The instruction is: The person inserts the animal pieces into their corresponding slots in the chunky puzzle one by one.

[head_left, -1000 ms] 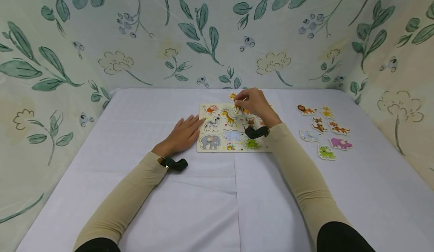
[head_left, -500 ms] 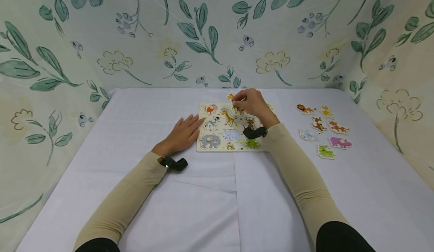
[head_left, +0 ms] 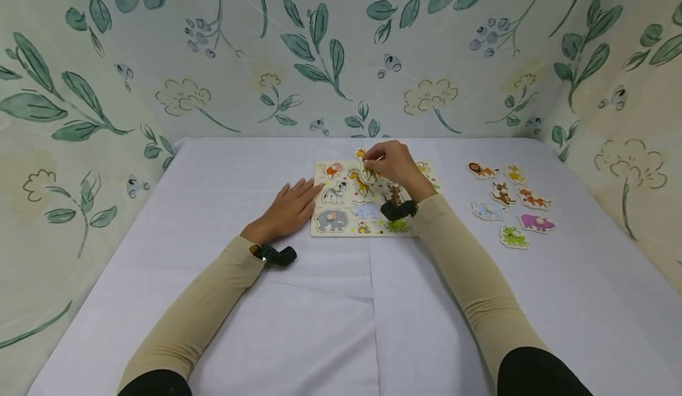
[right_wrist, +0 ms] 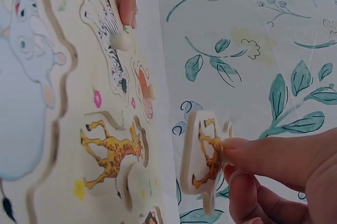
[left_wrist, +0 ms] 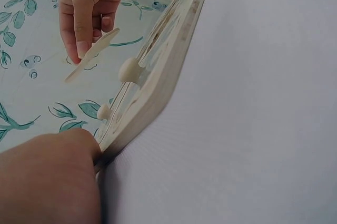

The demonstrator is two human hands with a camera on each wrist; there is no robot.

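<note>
My right hand (head_left: pixel 393 162) pinches a giraffe puzzle piece (right_wrist: pixel 206 153) by its knob, just above the wooden peg puzzle board (head_left: pixel 354 230). In the right wrist view the piece hangs apart from the board, near the giraffe-shaped recess (right_wrist: pixel 113 153). My left hand (head_left: pixel 285 209) lies flat with straight fingers, its fingertips touching the board's left edge beside the zebra piece (head_left: pixel 334 193). An elephant piece (head_left: pixel 331 221) and an orange monkey-like piece (right_wrist: pixel 145 89) with knobs sit in the board. Part of the board is hidden under my right hand and wrist.
Several loose animal pieces lie right of the board: a lion (head_left: pixel 482 170), a purple hippo (head_left: pixel 536 223), a green frog (head_left: pixel 514 237), a pale blue piece (head_left: pixel 487 211) and others. White cloth (head_left: pixel 298 337) covers the table; a leaf-patterned curtain (head_left: pixel 229 64) stands behind.
My right hand has shifted slightly left with the giraffe piece, closer to the giraffe recess. My left hand has stayed at the board's edge.
</note>
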